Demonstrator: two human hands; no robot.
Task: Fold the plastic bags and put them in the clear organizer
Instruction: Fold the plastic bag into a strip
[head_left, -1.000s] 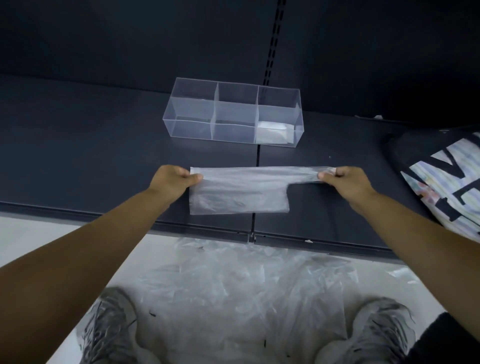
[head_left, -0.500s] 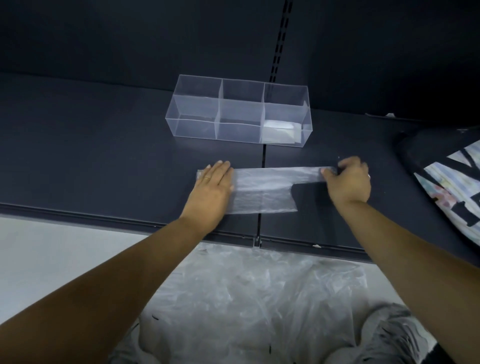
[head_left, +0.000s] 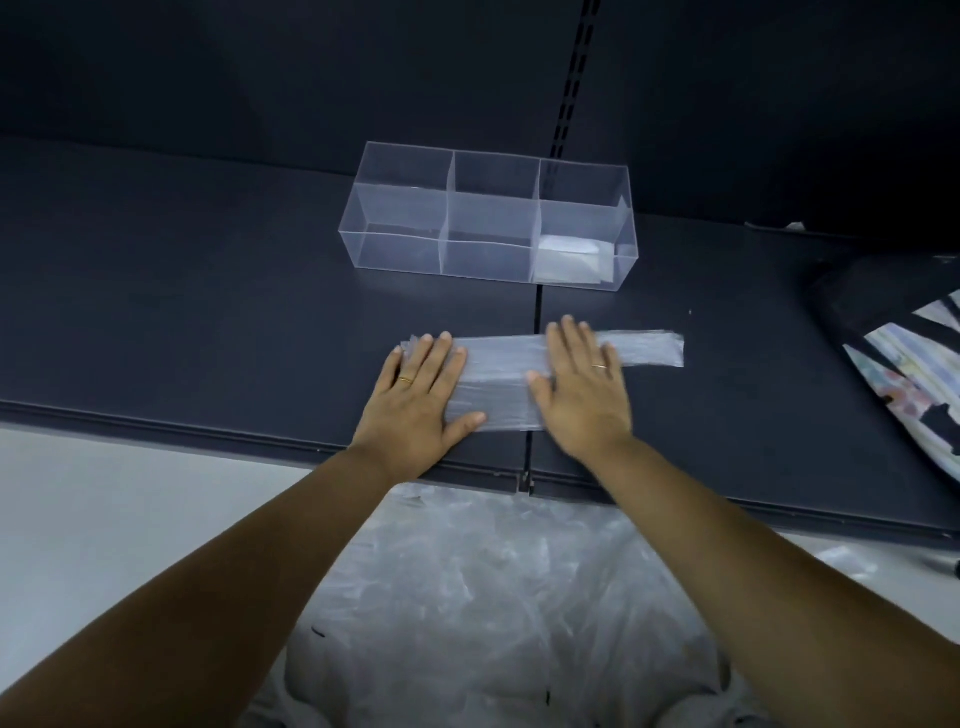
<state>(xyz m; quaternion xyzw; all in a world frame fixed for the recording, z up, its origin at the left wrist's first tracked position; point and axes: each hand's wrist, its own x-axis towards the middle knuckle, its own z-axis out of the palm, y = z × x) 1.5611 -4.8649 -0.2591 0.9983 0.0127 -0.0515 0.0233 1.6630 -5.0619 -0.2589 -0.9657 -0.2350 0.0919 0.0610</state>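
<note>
Lying flat under both hands, the plastic bag (head_left: 498, 379) looks translucent.

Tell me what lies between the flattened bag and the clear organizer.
Nothing but bare dark shelf, crossed by its panel seam, separates the bag from the organizer, as the head view shows.

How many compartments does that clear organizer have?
3, side by side in the clear organizer: left and middle look empty, right holds a folded plastic bag.
</note>
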